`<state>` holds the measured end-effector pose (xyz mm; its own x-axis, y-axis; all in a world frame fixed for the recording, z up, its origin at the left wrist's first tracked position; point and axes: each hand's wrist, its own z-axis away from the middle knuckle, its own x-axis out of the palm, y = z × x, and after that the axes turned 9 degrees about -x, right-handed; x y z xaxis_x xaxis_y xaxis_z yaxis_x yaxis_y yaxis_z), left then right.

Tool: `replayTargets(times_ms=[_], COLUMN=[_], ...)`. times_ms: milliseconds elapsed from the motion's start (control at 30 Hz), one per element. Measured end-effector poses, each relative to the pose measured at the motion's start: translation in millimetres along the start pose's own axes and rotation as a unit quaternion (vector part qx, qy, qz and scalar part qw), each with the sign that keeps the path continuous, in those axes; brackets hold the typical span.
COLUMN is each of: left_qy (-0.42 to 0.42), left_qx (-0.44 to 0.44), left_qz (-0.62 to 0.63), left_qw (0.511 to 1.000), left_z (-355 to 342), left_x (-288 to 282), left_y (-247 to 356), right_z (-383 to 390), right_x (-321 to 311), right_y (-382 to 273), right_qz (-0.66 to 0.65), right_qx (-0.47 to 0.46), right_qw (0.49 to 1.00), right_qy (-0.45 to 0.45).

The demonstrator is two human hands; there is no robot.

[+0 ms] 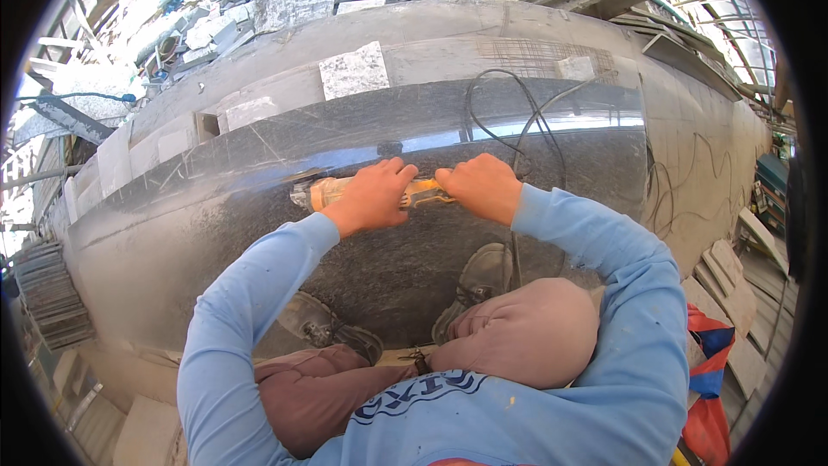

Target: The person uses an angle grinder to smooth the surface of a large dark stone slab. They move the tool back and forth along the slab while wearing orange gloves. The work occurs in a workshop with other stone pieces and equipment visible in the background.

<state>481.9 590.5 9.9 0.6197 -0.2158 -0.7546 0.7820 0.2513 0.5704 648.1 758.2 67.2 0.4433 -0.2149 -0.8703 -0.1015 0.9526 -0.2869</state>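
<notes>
My left hand (369,198) is wrapped round the front part of an orange and yellow angle grinder (421,192). My right hand (485,191) is closed on its rear end. The tool lies sideways just above or against a large dark polished stone slab (362,255); I cannot tell whether it touches. Its metal head points left, and the disc does not show clearly. A bright reflection crosses the slab beyond my hands. A black cord (517,134) loops over the slab's far right part.
My shoes (487,272) rest on the slab. Beyond its far edge lie a pale stone offcut (354,72) and wire mesh (539,59). Rubble and scrap (293,0) pile up at the back. Stacked tiles (52,293) stand at left, a red and blue cloth (709,380) at right.
</notes>
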Motion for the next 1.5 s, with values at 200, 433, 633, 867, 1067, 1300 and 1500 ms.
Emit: replayTargets(times_ms=[200,433,633,867,1067,1300,1500], left_qy=[-0.011,0.020,0.042,-0.008,0.019,-0.005,-0.021], left_qx=[-0.019,0.030,0.043,-0.009,0.021,-0.004,-0.028], left_qz=[-0.028,-0.005,-0.006,-0.039,-0.007,-0.021,-0.027], left_qw=[0.999,0.999,0.998,0.999,1.000,1.000,0.999], left_z=[8,7,-1,8,0,-6,3], left_x=[3,3,5,4,9,8,6], left_y=[-25,-17,-9,-33,-8,-9,-27], right_z=[-29,-11,-5,-36,-1,-8,-29], right_x=[26,-10,0,25,-3,20,28], right_y=[-1,-6,2,2,3,15,11], right_qz=[-0.016,-0.009,0.006,0.005,-0.014,-0.023,-0.032], right_qx=[-0.018,-0.011,0.002,-0.036,-0.009,-0.041,-0.055], right_qw=[0.999,1.000,1.000,0.999,1.000,0.999,0.997], right_qy=[0.026,-0.018,-0.012,0.014,-0.014,0.025,0.042])
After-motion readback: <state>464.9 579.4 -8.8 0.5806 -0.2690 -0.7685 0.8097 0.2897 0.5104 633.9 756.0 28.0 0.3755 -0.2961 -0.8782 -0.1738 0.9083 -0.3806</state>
